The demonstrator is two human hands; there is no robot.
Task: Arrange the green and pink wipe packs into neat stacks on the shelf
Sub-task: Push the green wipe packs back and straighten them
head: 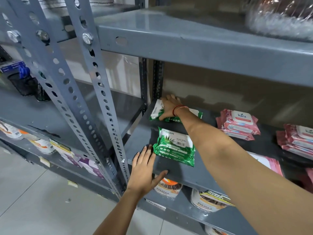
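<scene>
A small stack of green wipe packs (156, 110) lies at the back left of the grey shelf (183, 173). My right hand (168, 108) reaches deep in and grips that stack from above. A second stack of green packs (175, 146) lies nearer the front edge. My left hand (144, 168) rests flat on the shelf edge, fingertips touching that front stack's left side. Pink wipe packs (238, 123) sit stacked in the middle right, and another pink stack (298, 139) is farther right.
Perforated grey uprights (100, 99) stand left of the shelf. An upper shelf (203, 53) overhangs closely. Jars (169, 187) fill the shelf below. More pink packaging (271, 164) lies at the front right. Black mesh holders (23, 85) stand on the neighbouring rack.
</scene>
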